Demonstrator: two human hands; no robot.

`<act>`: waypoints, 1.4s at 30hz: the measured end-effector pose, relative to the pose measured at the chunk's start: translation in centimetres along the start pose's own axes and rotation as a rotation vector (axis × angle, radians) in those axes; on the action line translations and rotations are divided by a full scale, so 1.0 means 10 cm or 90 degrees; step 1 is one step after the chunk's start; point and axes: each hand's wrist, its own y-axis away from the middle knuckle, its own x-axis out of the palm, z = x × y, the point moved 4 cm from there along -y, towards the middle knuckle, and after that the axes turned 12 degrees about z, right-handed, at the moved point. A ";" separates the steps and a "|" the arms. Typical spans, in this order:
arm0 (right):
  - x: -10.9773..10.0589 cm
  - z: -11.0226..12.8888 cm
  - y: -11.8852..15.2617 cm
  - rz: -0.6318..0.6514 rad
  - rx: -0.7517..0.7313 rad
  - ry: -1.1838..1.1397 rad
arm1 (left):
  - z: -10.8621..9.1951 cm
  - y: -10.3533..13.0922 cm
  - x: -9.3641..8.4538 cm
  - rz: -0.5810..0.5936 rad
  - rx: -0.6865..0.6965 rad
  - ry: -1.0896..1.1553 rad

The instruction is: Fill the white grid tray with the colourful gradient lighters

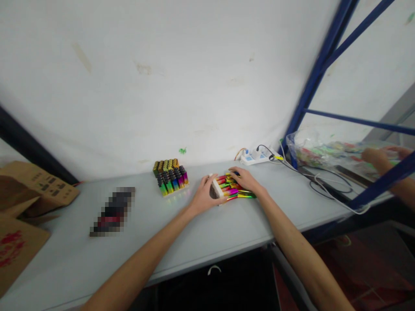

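My left hand (pixel 205 196) is wrapped round a white tray (pixel 218 189) that lies tipped on its side on the grey table. Shiny multicoloured tubes (pixel 231 191) stick out of the tray's right side. My right hand (pixel 241 178) rests over the far ends of these tubes, fingers bent; whether it grips any is too small to tell. Left of my hands stands a tray of upright rainbow-coloured tubes with dark tops (pixel 173 180). Behind it is a group of yellow and black tubes (pixel 166 165).
Cardboard boxes (pixel 48 185) and a pixelated dark object (pixel 113 211) lie on the left. A power strip (pixel 257 156) with cables sits by the wall. Beyond the blue frame (pixel 308 90), another person's hands are near plastic bags (pixel 324 151).
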 end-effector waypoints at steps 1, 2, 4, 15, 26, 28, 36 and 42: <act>0.00 0.04 0.00 -0.003 -0.004 -0.001 | 0.00 -0.01 0.01 -0.003 0.001 0.003; 0.00 0.09 0.00 -0.007 -0.010 -0.002 | 0.00 -0.02 0.02 -0.007 0.003 0.006; 0.02 0.21 -0.01 -0.017 -0.026 -0.001 | 0.01 -0.07 0.05 -0.019 0.011 0.015; 0.26 0.32 -0.05 0.156 -0.246 0.151 | 0.05 -0.17 0.03 -0.016 0.024 0.010; 0.06 0.27 -0.04 0.083 -0.141 0.085 | 0.02 -0.08 0.00 -0.015 0.007 -0.013; 0.14 0.36 -0.05 0.080 -0.159 0.104 | 0.01 -0.13 0.05 -0.025 0.006 -0.006; 0.27 0.36 -0.01 0.108 -0.209 0.168 | 0.01 -0.12 -0.02 -0.028 0.011 -0.010; 0.08 0.32 0.00 0.086 -0.151 0.120 | 0.02 -0.07 -0.10 -0.014 0.028 -0.022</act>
